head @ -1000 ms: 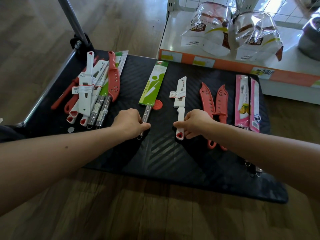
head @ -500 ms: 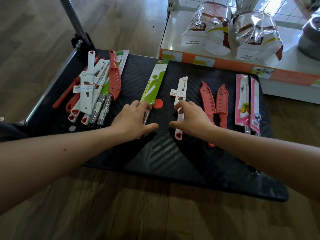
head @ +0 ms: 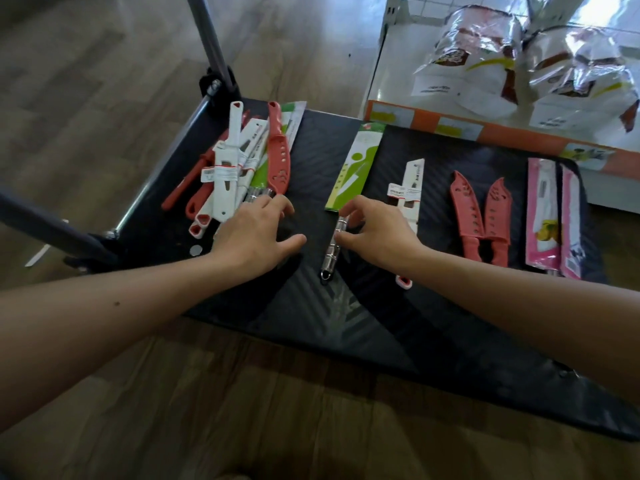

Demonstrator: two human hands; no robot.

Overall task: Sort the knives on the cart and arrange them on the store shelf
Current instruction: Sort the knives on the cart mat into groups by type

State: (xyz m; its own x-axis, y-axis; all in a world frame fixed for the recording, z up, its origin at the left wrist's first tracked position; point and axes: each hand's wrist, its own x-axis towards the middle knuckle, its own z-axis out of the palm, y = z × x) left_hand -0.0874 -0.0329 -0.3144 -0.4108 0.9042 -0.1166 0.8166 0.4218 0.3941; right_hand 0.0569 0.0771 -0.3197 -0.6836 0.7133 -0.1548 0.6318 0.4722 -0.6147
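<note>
A black cart deck point(head: 346, 323) carries the knives. A mixed pile of knives point(head: 242, 168) in white and red sheaths, with some steel handles, lies at its left. My left hand point(head: 256, 233) reaches into the pile's near end, fingers straight, touching the steel handles. A knife in a green sleeve point(head: 356, 171) lies in the middle. My right hand point(head: 377, 230) hovers over its steel handle point(head: 330, 251), fingers spread and thumb touching it. To the right lie a white-sheathed knife point(head: 410, 188), two red-sheathed knives point(head: 467, 209) and two pink-packaged knives point(head: 543, 216).
The store shelf point(head: 485, 129) with an orange price strip stands behind the cart at the right, holding clear bagged goods point(head: 467, 64). The cart's grey handle post point(head: 207, 36) rises at the back left. Wooden floor surrounds the cart.
Both hands have shifted left. My left hand left the green-sleeved knife's handle for the pile. My right hand let go of the white-sheathed knife and moved onto the green-sleeved knife's handle.
</note>
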